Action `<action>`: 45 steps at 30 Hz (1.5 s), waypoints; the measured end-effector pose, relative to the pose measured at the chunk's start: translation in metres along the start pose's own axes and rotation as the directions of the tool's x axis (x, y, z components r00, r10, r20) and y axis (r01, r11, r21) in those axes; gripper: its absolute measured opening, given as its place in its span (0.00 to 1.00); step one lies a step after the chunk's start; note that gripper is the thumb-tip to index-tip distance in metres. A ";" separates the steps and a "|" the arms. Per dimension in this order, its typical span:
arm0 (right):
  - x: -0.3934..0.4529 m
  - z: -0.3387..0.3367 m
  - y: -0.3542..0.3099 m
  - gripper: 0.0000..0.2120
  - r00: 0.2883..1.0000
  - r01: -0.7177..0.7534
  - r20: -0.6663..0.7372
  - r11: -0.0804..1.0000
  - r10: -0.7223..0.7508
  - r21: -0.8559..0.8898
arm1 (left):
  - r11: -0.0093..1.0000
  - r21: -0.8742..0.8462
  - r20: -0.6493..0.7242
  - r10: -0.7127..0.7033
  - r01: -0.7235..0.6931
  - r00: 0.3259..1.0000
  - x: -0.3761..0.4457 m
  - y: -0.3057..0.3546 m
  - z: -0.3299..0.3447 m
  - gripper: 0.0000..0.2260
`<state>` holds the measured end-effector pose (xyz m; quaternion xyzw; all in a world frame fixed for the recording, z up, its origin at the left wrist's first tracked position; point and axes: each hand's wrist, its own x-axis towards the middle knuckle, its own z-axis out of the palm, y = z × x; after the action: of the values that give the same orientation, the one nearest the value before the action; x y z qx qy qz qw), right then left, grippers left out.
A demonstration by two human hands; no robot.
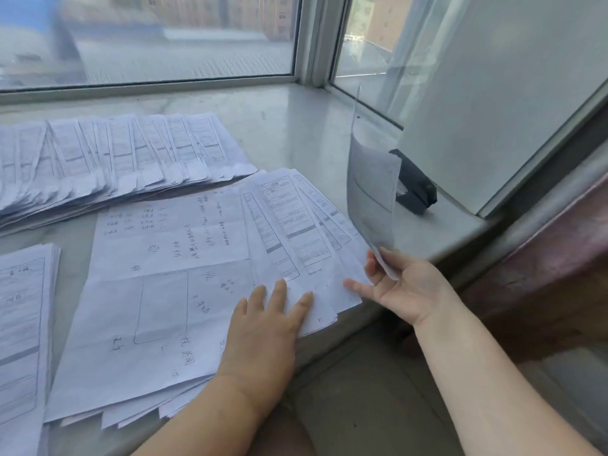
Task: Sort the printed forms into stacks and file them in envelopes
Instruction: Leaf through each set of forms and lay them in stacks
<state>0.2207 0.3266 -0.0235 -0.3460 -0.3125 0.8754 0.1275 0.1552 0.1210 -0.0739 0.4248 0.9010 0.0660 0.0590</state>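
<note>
Left hand (pixel 263 327) presses flat on fanned forms (pixel 296 225); right hand (pixel 403 287) pinches one lifted sheet (pixel 371 192) just beside.

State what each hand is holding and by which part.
The right hand pinches one lifted form by its bottom corner. The left hand holds nothing; it presses flat on the fanned forms.

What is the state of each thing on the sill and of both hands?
left hand: flat, pressing on the fanned forms
right hand: pinching one lifted sheet
lifted sheet: raised, curved, standing on edge
fanned forms: spread out, lying flat
handwritten sheet: lying flat on top of loose papers
long row of forms: overlapped, lying flat
left stack: piled, partly out of view
stapler: closed, lying on the sill
</note>
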 end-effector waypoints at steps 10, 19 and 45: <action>0.008 -0.015 -0.014 0.10 0.996 0.038 0.080 0.994 -0.029 -0.106 | 0.999 0.047 -0.039 0.027 -0.025 0.999 -0.004 -0.001 -0.002 0.34; 0.009 0.019 -0.016 0.08 0.977 -0.013 0.210 0.990 0.043 -0.139 | 0.998 0.044 -0.143 0.055 -0.050 0.988 -0.003 -0.001 -0.006 0.29; 0.017 0.021 -0.024 0.14 0.982 0.001 0.185 0.983 0.034 -0.185 | 0.990 -0.129 -0.188 -0.077 0.053 0.979 0.004 0.007 -0.021 0.09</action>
<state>0.1940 0.3428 -0.0051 -0.2748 -0.3998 0.8725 0.0574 0.1541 0.1270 -0.0523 0.3820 0.9101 0.1606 -0.0002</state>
